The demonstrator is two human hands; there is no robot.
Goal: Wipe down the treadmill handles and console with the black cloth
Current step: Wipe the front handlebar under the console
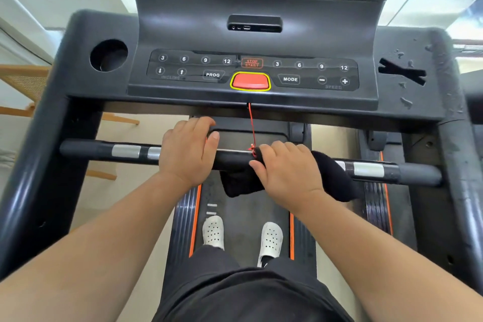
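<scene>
Head view: a person stands on the treadmill belt [245, 206], white shoes [213, 232] on the near side of the crossbar handle [104, 150], which runs left to right across the frame.
Left hand [188, 151]: grips the bare crossbar handle left of its middle, fingers [201, 123] curled over the far side, thumb lying along the top.
Right hand [287, 167]: on the crossbar handle just right of its middle, fingers [277, 146] curled down over the black cloth [332, 175] and pressing it onto the bar.
Black cloth: draped over the crossbar handle under the right hand, one end hanging below the bar, the other trailing along it to the right.
Axis: the bar's long axis is side to side, so the wipe likely has to slide along it; unwiped bar lies on both sides of the cloth (the right hand alone holds the cloth, so it is the one to move).
Red cord [251, 125]: drops from beyond the crossbar handle and is tied to it, touching the right fingertips; it could snag a leftward slide.
Console [253, 70]: beyond and above the crossbar handle, well apart from the cloth, with the red key [250, 81] at its centre; probably yet to be wiped, judging by the droplets at its right end.
</scene>
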